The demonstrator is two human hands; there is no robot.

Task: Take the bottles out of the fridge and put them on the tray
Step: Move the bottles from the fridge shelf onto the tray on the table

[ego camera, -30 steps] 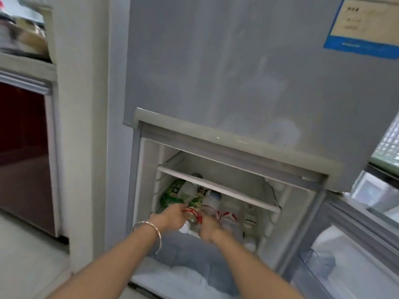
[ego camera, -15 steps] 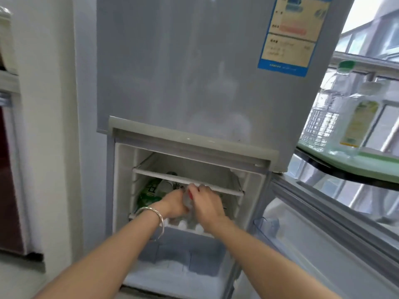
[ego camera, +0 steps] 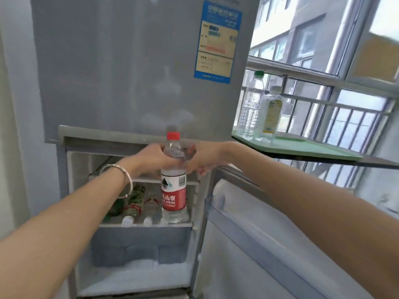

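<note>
Bottle (ego camera: pixel 173 190) upright in left hand (ego camera: pixel 155 157) and right hand (ego camera: pixel 205 157), cap (ego camera: pixel 173 135) at door edge (ego camera: pixel 108 134).

Home kitchen corner: household fridge (ego camera: pixel 140 72) with energy label (ego camera: pixel 218 39), barred window (ego camera: pixel 336 100) onto apartment blocks (ego camera: pixel 306 29).

Single head-worn wide-angle view, facing forward and slightly down, close before fridge (ego camera: pixel 129 72); window (ego camera: pixel 356 61) at right edge.

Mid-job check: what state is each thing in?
Red-capped clear plastic water bottle: upright, capped, held by both hands.
Left hand: grips bottle.
Right hand: grips bottle.
Grey fridge's lower door: open.
Pale green tray: carries two clear bottles, upright.
Green-labelled shelf bottles: lying down.
</note>
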